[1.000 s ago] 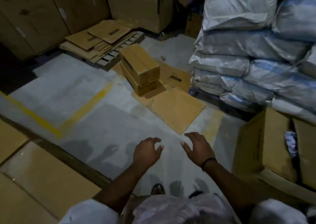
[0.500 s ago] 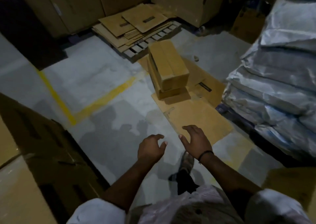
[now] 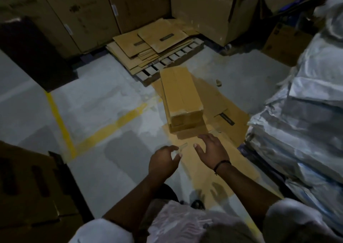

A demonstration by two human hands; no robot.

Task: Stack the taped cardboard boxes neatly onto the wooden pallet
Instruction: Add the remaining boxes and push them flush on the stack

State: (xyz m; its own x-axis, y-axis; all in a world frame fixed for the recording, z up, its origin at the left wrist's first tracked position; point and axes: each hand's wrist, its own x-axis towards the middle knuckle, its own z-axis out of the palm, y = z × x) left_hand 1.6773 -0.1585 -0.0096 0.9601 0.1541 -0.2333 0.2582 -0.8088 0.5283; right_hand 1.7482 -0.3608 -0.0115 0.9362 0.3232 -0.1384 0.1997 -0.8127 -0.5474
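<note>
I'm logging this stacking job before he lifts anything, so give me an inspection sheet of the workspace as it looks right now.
Surface: grey concrete floor with yellow lines; flat cardboard sheets under and around the boxes.
Job's things: two taped boxes stacked on the floor sheets, not on the pallet, which carries flattened cartons.
Clutter: small object on the floor, too dim to identify.
Hands: left hand and right hand open, empty, short of the boxes.
Cables: nothing seen.
Surroundings: tall cartons behind, stacked sacks on the right, dim lighting.
</note>
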